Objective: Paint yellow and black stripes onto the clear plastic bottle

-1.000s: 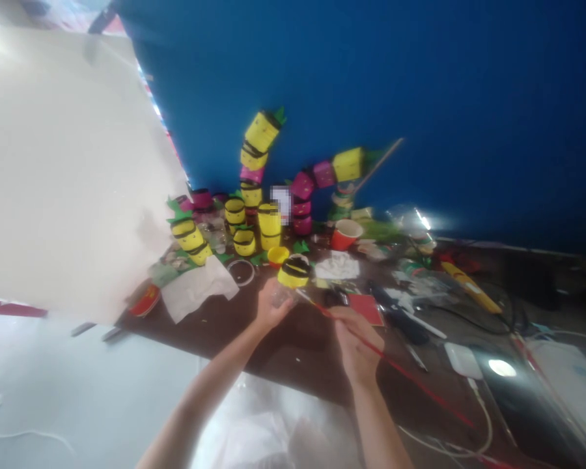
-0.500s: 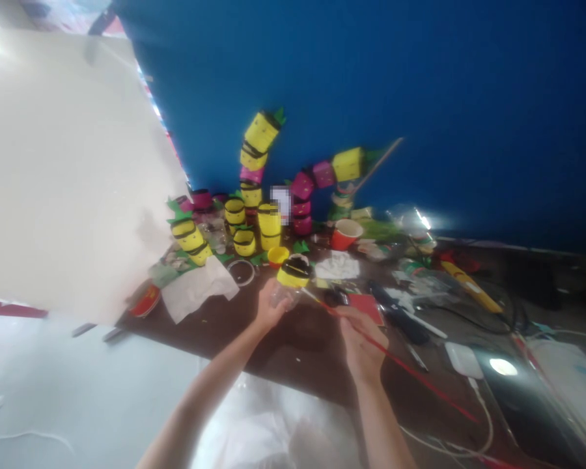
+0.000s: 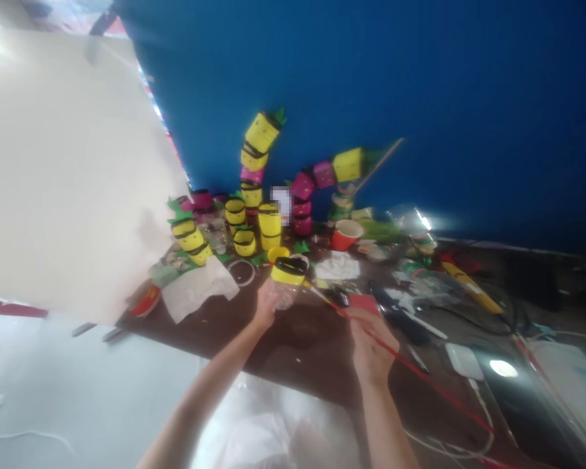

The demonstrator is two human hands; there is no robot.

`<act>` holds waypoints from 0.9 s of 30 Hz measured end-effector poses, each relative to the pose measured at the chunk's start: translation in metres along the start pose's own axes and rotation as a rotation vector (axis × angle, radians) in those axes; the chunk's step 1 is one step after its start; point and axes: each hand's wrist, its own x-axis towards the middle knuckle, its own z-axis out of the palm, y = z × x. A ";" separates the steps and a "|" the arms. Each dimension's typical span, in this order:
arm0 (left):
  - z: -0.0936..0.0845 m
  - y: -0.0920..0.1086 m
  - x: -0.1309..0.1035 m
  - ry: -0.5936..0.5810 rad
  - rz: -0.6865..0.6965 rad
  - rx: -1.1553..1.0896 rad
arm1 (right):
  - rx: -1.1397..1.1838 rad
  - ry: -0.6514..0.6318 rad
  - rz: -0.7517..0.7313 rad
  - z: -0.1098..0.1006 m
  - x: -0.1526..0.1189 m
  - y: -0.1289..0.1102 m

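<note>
My left hand (image 3: pixel 267 304) grips a small clear cup (image 3: pixel 286 280) with a yellow band and black rim, held just above the dark table (image 3: pixel 293 352). My right hand (image 3: pixel 371 342) holds a long thin red paintbrush (image 3: pixel 420 374); its tip points up-left and ends close to the cup's right side. The brush handle runs down to the lower right past my wrist.
Several yellow and magenta painted cups (image 3: pixel 268 195) stand and lean against the blue wall (image 3: pixel 420 98). An orange cup (image 3: pixel 346 233), white tissue (image 3: pixel 198 286), red card (image 3: pixel 364 303), cables and a white device (image 3: pixel 463 359) crowd the table. A white board (image 3: pixel 68 176) rises at left.
My left hand lifted the cup and turned it more upright. My right hand slid a little to the right and down with the brush.
</note>
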 end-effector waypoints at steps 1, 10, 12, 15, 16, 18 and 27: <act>0.001 0.000 0.000 -0.016 -0.015 -0.047 | 0.013 0.002 -0.007 0.000 -0.001 0.000; 0.005 0.007 -0.002 -0.055 -0.065 -0.140 | 0.002 -0.091 -0.036 0.011 0.001 -0.016; 0.005 0.007 -0.002 -0.063 -0.074 -0.145 | -0.005 -0.088 -0.028 0.011 0.001 -0.017; 0.006 0.007 -0.002 -0.077 -0.082 -0.163 | -0.008 -0.083 -0.025 0.009 0.001 -0.013; 0.006 0.008 -0.002 -0.083 -0.086 -0.174 | -0.010 -0.084 -0.024 0.007 0.001 -0.012; 0.007 0.010 -0.002 -0.097 -0.103 -0.190 | -0.019 -0.085 -0.021 0.005 0.000 -0.008; 0.009 0.017 0.001 -0.095 -0.256 -0.266 | -0.021 -0.058 0.016 0.001 0.005 0.000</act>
